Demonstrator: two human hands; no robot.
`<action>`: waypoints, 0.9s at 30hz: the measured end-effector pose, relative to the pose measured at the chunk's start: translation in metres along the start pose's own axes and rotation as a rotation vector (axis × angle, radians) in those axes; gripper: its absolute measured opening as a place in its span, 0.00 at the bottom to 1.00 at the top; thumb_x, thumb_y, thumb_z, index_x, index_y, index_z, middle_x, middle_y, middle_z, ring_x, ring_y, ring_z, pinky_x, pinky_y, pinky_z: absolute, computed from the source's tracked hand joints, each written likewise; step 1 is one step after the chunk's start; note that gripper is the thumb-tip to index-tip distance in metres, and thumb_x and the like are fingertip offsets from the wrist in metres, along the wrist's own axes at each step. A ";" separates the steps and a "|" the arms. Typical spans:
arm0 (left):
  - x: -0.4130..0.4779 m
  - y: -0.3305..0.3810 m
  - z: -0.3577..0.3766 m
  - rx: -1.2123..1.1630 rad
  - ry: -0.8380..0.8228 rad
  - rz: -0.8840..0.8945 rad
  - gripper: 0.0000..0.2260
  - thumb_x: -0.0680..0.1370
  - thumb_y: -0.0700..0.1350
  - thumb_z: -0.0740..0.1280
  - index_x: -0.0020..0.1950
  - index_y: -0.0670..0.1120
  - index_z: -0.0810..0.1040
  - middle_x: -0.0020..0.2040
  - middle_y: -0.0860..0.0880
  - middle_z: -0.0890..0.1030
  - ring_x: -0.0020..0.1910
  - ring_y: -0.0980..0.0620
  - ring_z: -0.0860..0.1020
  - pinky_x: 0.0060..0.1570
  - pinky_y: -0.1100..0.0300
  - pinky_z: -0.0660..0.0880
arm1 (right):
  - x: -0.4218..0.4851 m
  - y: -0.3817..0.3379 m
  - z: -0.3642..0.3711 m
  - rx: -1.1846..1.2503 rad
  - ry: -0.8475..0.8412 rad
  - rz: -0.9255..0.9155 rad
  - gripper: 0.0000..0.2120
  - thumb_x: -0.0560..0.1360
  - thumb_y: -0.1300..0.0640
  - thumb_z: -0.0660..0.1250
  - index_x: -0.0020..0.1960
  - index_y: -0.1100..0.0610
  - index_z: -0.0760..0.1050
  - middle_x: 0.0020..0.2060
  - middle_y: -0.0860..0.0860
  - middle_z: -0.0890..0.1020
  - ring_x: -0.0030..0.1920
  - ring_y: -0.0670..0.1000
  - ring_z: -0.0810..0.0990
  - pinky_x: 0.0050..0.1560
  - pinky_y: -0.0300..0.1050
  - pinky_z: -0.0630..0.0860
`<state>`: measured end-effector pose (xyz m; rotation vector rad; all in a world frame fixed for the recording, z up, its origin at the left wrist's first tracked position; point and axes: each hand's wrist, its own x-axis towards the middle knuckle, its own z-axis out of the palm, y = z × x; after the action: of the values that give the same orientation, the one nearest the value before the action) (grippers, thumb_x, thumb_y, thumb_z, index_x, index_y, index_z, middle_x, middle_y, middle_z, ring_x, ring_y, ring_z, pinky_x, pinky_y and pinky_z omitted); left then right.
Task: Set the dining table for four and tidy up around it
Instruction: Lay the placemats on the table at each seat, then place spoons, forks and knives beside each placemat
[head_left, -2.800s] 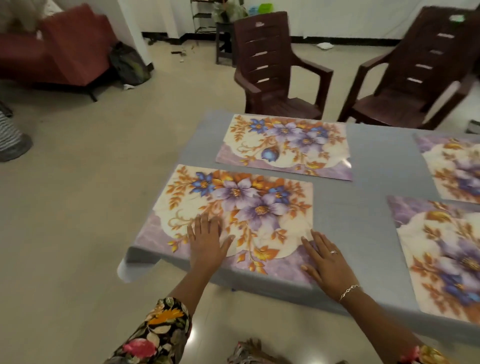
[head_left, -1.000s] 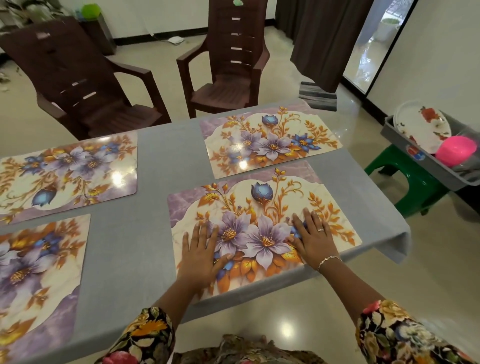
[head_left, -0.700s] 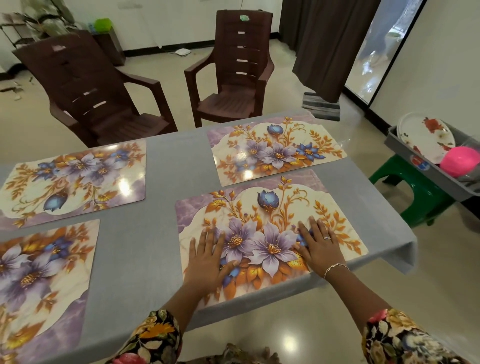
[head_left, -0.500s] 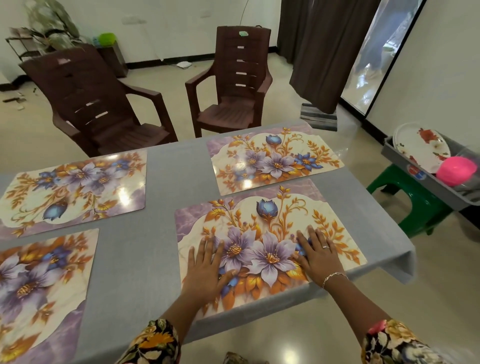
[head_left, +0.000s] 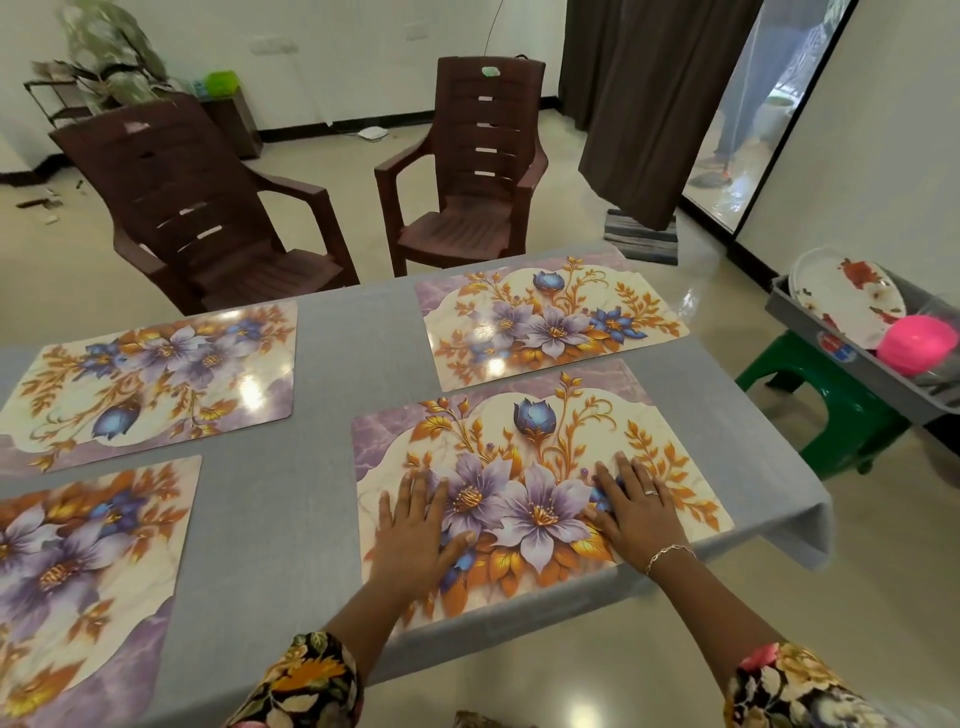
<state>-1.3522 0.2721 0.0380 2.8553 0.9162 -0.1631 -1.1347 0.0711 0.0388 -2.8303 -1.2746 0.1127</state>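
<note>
Brown chairs (head_left: 467, 156) stand on a glossy cream floor (head_left: 62, 270); a dark curtain (head_left: 644, 104) hangs beside a glass door (head_left: 748, 130)

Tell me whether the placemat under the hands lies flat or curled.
Flat. The placemat lies spread on the grey tablecloth, no corner lifted; left hand and right hand rest flat on it.

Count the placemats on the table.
4: near right placemat under left hand and right hand; far right placemat; far left placemat; near left placemat, cut off by the frame.

Purple-and-orange floral placemat (head_left: 545, 467) on grey tablecloth (head_left: 311, 467)
</note>
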 end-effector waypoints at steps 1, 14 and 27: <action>0.003 0.007 -0.004 -0.008 0.007 -0.014 0.42 0.73 0.71 0.33 0.75 0.46 0.60 0.75 0.41 0.54 0.74 0.39 0.55 0.73 0.47 0.41 | -0.002 0.002 -0.002 0.018 0.003 0.002 0.37 0.78 0.38 0.36 0.61 0.57 0.76 0.57 0.60 0.79 0.55 0.62 0.80 0.48 0.57 0.78; 0.057 0.177 -0.036 -0.123 -0.111 0.359 0.30 0.74 0.60 0.51 0.65 0.41 0.75 0.66 0.35 0.72 0.65 0.34 0.72 0.62 0.39 0.68 | -0.070 0.108 -0.022 0.035 0.190 0.144 0.20 0.64 0.47 0.68 0.53 0.54 0.75 0.48 0.56 0.82 0.42 0.55 0.83 0.38 0.45 0.80; 0.166 0.379 -0.034 -0.223 -0.076 0.600 0.31 0.77 0.63 0.49 0.75 0.47 0.58 0.76 0.44 0.56 0.75 0.46 0.53 0.72 0.54 0.49 | -0.048 0.285 -0.039 -0.036 0.266 0.341 0.25 0.73 0.39 0.51 0.52 0.54 0.78 0.43 0.54 0.82 0.38 0.53 0.82 0.34 0.43 0.79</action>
<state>-0.9942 0.0675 0.0848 2.7430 0.0348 -0.0926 -0.9504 -0.1534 0.0621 -2.9379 -0.7465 -0.2708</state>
